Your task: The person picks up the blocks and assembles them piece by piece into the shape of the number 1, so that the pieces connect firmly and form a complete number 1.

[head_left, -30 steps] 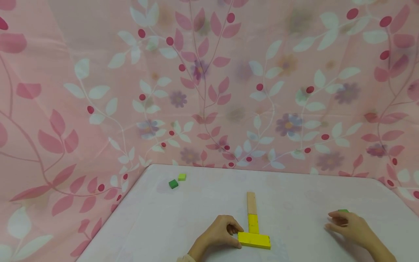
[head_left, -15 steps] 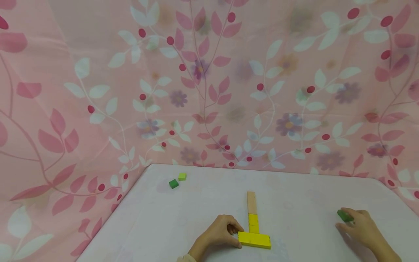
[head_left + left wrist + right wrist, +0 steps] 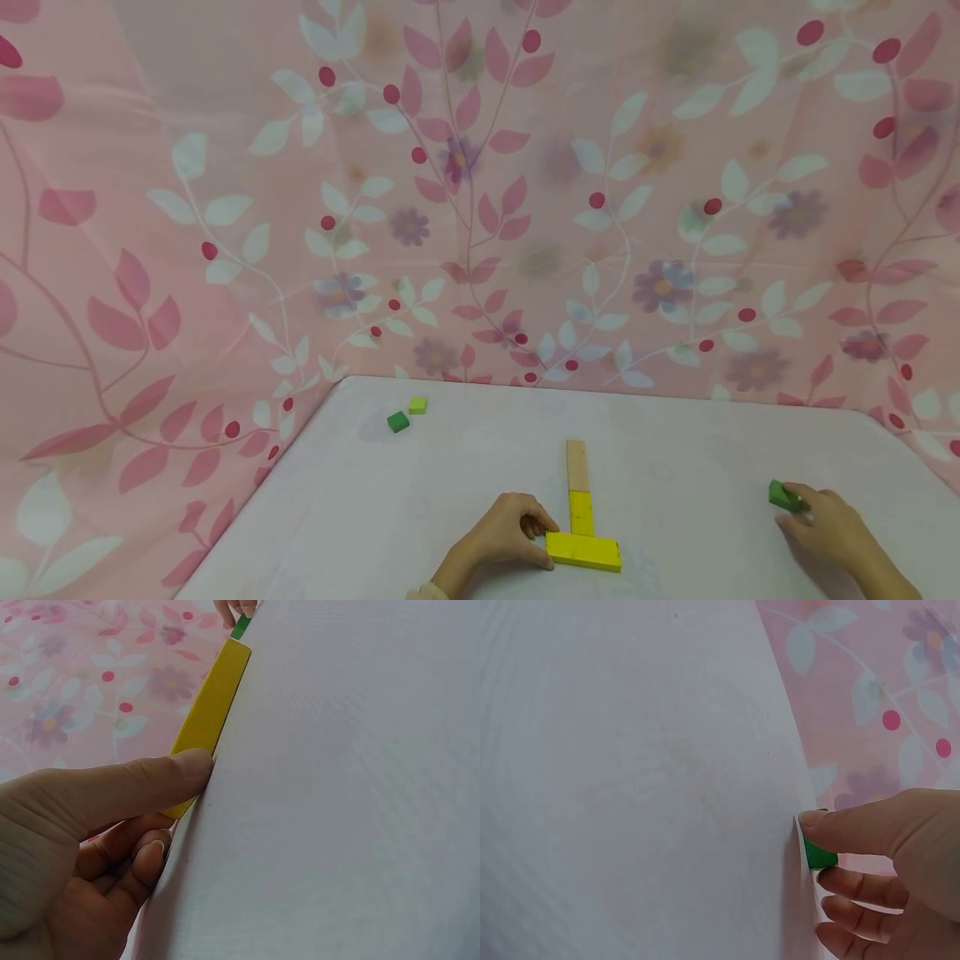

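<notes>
My left hand point(image 3: 501, 533) pinches the left end of a long yellow block point(image 3: 582, 552), thumb on the near side and fingers at the far side. Behind that block, a shorter yellow block point(image 3: 581, 512) and a plain wooden block point(image 3: 577, 466) run end to end away from me, so the three form an upside-down T. Over on the right, my right hand point(image 3: 831, 529) holds a small green block point(image 3: 783, 496) between thumb and fingers. From the right wrist, the green block point(image 3: 821, 853) shows between the thumb and index finger, partly covered by them.
Toward the back left of the white-covered table point(image 3: 450, 475) lie a dark green block point(image 3: 398, 422) and a light green block point(image 3: 417, 405), close together. A pink floral cloth point(image 3: 480, 208) hangs behind the table and along its left side.
My right hand has shifted slightly right, then taken hold of the green block, which was mostly hidden behind it and is now exposed and turned. My left hand and the yellow blocks stay put.
</notes>
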The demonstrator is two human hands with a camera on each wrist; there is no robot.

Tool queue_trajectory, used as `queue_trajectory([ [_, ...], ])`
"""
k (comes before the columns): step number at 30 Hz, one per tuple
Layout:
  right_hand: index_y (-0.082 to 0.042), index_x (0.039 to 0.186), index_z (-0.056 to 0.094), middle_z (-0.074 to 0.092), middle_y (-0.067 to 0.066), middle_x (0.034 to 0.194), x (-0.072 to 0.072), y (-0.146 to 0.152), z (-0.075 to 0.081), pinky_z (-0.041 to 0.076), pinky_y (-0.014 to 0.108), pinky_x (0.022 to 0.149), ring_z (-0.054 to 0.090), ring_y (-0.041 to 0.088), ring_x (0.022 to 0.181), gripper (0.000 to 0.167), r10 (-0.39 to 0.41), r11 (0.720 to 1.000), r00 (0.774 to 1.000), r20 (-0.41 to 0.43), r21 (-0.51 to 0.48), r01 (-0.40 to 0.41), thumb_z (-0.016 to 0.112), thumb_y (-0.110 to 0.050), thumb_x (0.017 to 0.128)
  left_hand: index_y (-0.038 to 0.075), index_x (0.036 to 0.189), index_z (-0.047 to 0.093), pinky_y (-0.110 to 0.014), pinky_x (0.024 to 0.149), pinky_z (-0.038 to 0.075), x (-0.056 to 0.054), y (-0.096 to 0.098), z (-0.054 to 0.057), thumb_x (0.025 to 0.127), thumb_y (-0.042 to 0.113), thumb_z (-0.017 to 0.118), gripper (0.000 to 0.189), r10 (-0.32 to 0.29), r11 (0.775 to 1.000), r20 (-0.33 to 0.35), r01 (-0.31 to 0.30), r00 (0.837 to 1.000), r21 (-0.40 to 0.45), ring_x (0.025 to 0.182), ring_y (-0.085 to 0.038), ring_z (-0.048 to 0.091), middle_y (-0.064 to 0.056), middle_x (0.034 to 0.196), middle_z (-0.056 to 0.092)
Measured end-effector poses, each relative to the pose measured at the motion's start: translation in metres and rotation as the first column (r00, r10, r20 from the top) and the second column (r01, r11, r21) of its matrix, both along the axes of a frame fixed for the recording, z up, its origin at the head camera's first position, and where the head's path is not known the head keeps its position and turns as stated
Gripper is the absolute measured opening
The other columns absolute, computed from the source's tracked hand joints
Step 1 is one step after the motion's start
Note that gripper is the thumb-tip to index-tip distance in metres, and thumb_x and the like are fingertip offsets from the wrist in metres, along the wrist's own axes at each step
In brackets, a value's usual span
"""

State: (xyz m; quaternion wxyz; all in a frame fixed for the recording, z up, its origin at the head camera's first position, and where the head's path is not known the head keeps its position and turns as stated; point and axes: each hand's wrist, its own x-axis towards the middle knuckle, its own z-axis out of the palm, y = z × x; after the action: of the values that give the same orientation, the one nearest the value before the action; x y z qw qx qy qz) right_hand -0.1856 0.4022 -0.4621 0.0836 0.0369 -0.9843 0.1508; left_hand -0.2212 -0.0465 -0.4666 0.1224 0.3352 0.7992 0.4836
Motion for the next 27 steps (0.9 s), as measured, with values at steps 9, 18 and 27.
queue_trajectory([
  [9, 0.019, 0.108, 0.05, 0.048, 0.043, 0.106, -0.001, 0.001, -0.004, 0.037, 0.068, 0.078, 0.042, 0.062, 0.098, 0.049, -0.002, 1.0, 0.999, -0.037, -0.024, 0.001, 0.071, -0.013, 0.078, 0.002, 0.091, 0.073, -0.015, 0.062, 0.049, 0.002, 0.0, 0.003, 0.063, 0.003, 0.085, 0.031, 0.003, 1.0, 0.005, -0.003, 1.0, 0.004, 0.066, 0.001, 0.053, 0.011, 0.077, 0.062],
  [18, 0.017, 0.11, 0.054, 0.053, 0.041, 0.103, -0.002, 0.001, -0.007, 0.042, 0.064, 0.074, 0.051, 0.057, 0.095, 0.044, 0.033, 0.999, 0.998, -0.061, 0.005, -0.033, 0.07, -0.011, 0.079, 0.002, 0.091, 0.073, -0.015, 0.062, 0.049, 0.002, 0.0, 0.001, 0.063, 0.003, 0.085, 0.031, 0.002, 1.0, 0.006, -0.002, 1.0, 0.015, 0.065, 0.001, 0.053, 0.009, 0.078, 0.064],
  [27, 0.018, 0.104, 0.056, 0.061, 0.025, 0.085, -0.006, -0.003, 0.003, 0.048, 0.056, 0.068, 0.059, 0.044, 0.08, 0.047, 0.003, 0.997, 1.0, -0.011, -0.079, -0.004, 0.072, -0.019, 0.08, 0.003, 0.09, 0.074, -0.015, 0.062, 0.049, 0.003, 0.001, 0.002, 0.062, 0.003, 0.085, 0.03, 0.014, 1.0, 0.009, -0.014, 1.0, 0.014, 0.065, 0.001, 0.053, 0.007, 0.078, 0.065],
])
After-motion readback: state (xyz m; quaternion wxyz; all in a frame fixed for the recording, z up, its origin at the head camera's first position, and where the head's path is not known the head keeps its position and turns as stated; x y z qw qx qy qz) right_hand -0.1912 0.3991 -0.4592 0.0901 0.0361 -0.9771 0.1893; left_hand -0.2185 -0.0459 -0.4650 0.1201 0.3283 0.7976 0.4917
